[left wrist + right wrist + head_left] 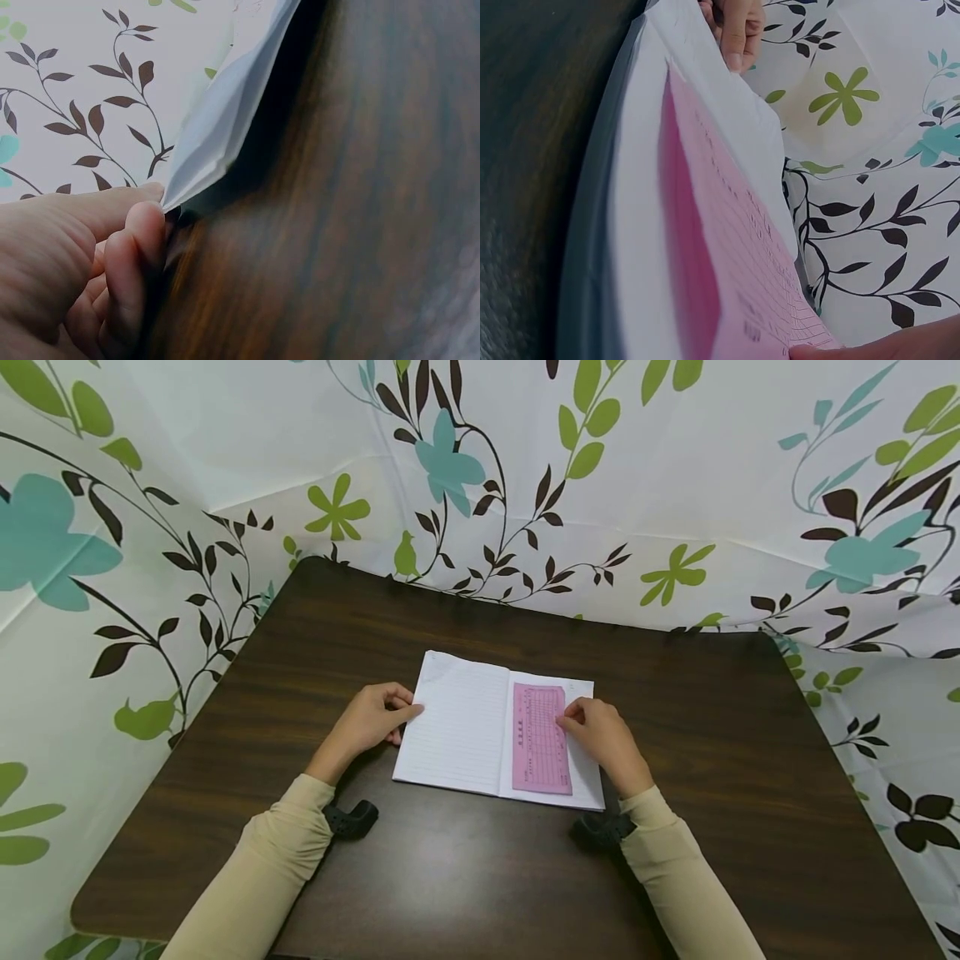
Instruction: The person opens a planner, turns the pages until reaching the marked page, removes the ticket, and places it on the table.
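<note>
An open notebook (459, 722) with ruled white pages lies on the table in the head view. On its right page is a pink printed form (542, 747) with a lined grid. My left hand (372, 717) pinches the notebook's left page edge between thumb and fingers; the left wrist view shows the page corner (217, 169) lifted off the wood. With thumb and forefinger, my right hand (602, 735) pinches the form's right edge. Seen from the right wrist, the form (735, 247) stands partly raised from the page, with a fingertip on it at the bottom.
The dark wood-grain table (712, 760) extends around the notebook. A white cloth (525, 510) printed with leaves, flowers and birds hangs behind and beside it. Each wrist carries a black strap mount, the left one (352, 820) close over the table.
</note>
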### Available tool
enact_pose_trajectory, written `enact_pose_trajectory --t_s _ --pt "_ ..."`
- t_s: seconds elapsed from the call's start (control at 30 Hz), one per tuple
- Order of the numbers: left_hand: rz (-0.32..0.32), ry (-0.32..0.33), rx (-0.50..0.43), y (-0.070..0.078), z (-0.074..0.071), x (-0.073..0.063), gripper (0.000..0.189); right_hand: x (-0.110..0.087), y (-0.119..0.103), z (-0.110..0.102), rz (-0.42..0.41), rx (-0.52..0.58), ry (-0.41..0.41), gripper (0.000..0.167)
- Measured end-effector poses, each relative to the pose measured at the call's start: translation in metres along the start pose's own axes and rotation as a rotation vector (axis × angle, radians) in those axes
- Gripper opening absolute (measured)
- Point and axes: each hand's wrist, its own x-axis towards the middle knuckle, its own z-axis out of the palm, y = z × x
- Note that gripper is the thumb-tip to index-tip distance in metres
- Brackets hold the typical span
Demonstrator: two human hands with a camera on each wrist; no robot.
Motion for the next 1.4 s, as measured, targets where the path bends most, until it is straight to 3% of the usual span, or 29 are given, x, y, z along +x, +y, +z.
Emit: enact_pose_trajectory --t_s 0.27,0.6,0.8,1.0,1.4 --pt "-0.004 0.000 -0.002 -0.003 0.001 -0.002 0.025 0.003 0.007 -0.006 -0.036 0.066 -0.027 0.023" --pt "0.007 -0.009 0.003 -0.001 0.002 0.000 0.024 0.000 0.039 -0.045 0.016 0.175 -0.117 0.032" --pt "0.008 -0.003 -0.004 -0.001 0.002 0.000 0.023 -0.006 0.065 -0.077 0.082 0.143 -0.141 0.039" --pt "0.010 0.001 -0.003 -0.001 0.000 -0.001 0.024 -0.017 0.090 -0.101 0.172 0.023 -0.112 0.043" --pt "0.010 0.002 0.005 -0.003 -0.001 0.000 0.024 -0.024 0.109 -0.112 0.325 -0.075 -0.121 0.042"
